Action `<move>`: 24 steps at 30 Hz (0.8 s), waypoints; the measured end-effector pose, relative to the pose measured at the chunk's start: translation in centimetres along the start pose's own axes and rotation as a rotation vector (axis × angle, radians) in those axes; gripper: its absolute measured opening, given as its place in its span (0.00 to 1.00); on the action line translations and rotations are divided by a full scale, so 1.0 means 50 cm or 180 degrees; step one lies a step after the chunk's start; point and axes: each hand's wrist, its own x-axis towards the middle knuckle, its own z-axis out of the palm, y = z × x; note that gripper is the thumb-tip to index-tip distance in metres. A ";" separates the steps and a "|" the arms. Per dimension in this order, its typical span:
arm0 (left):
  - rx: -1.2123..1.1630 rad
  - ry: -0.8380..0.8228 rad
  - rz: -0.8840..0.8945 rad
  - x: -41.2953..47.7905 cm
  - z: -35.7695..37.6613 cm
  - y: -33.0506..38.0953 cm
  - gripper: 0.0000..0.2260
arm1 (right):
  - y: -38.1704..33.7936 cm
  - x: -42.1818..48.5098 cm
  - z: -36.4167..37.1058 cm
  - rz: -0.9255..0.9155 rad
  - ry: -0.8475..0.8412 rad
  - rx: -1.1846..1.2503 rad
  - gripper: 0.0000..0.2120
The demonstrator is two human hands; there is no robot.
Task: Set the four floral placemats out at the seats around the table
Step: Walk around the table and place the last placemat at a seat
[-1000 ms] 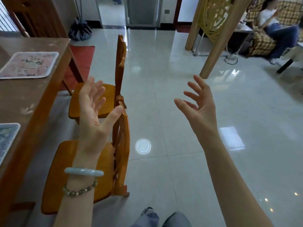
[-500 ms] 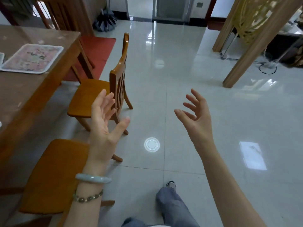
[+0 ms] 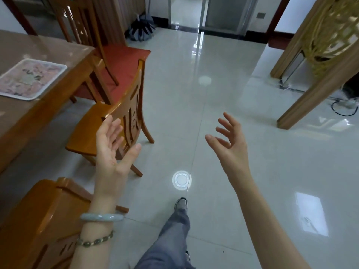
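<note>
One pink floral placemat (image 3: 31,79) with a white border lies flat on the brown wooden table (image 3: 46,105) at the far left. The other placemats are out of view. My left hand (image 3: 112,150) is raised palm up, fingers spread, empty, in front of a wooden chair. My right hand (image 3: 231,144) is held out over the floor to the right, fingers apart, also holding nothing. Both hands are well away from the table.
An orange wooden chair (image 3: 108,129) stands beside the table, another (image 3: 38,220) at lower left, and a red-cushioned chair (image 3: 120,66) at the table's end. A wooden screen frame (image 3: 318,78) leans at right, with cables on the glossy tiled floor. My leg (image 3: 171,230) steps forward.
The view has swung and I have walked forward along the table's side; the near placemat at lower left has left the view. Both hands stay open and empty.
</note>
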 end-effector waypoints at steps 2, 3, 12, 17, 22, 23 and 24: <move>0.0049 0.0088 -0.0002 0.061 0.032 -0.021 0.32 | 0.017 0.079 0.000 -0.0011 -0.0039 0.0016 0.29; 0.0067 0.0136 -0.0001 0.092 0.046 -0.030 0.32 | 0.024 0.118 0.002 -0.0020 -0.0067 0.0021 0.29; -0.0004 0.0462 0.0059 0.451 0.188 -0.081 0.34 | 0.022 0.551 0.056 -0.0201 -0.0315 -0.0012 0.30; 0.0044 0.0513 0.0150 0.626 0.243 -0.084 0.33 | 0.004 0.744 0.091 -0.0298 -0.0381 0.0059 0.30; 0.0099 0.0648 0.0116 0.777 0.291 -0.115 0.32 | 0.020 0.919 0.124 -0.0295 -0.0509 0.0201 0.29; 0.0131 0.0678 0.0091 0.807 0.301 -0.124 0.31 | 0.028 0.956 0.129 -0.0291 -0.0548 0.0217 0.29; 0.0189 0.0718 0.0061 0.837 0.311 -0.134 0.30 | 0.036 0.994 0.134 -0.0281 -0.0595 0.0217 0.29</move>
